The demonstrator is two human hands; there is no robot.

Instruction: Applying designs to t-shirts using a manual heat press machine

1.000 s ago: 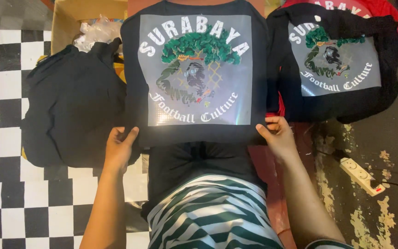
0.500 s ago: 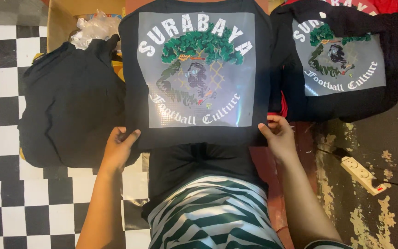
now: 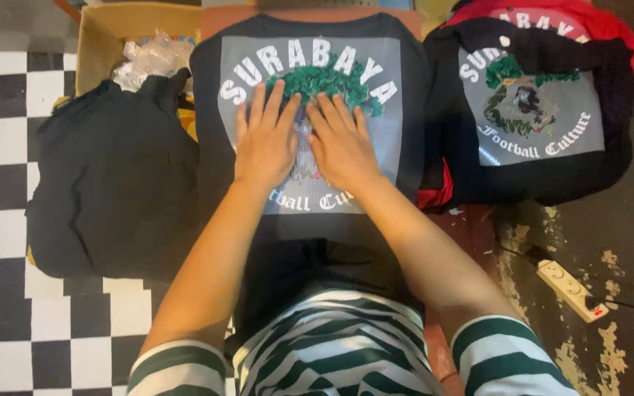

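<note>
Palms down, our left hand [image 3: 264, 139] and right hand [image 3: 340, 143] press splayed fingers on the glossy grey print of the black shirt [image 3: 207, 95], a limp dark heap [image 3: 111, 183] at nine o'clock.

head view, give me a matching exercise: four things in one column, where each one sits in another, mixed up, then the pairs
Things:
1. left hand
2. black printed shirt
3. plain black garment pile
4. white power strip

Places:
A. on the worn floor at the lower right
B. on the checkered floor at the left
C. flat on the print, beside the right hand
D. spread out in the middle, under both hands

Pairs: 1-C, 2-D, 3-B, 4-A
</note>
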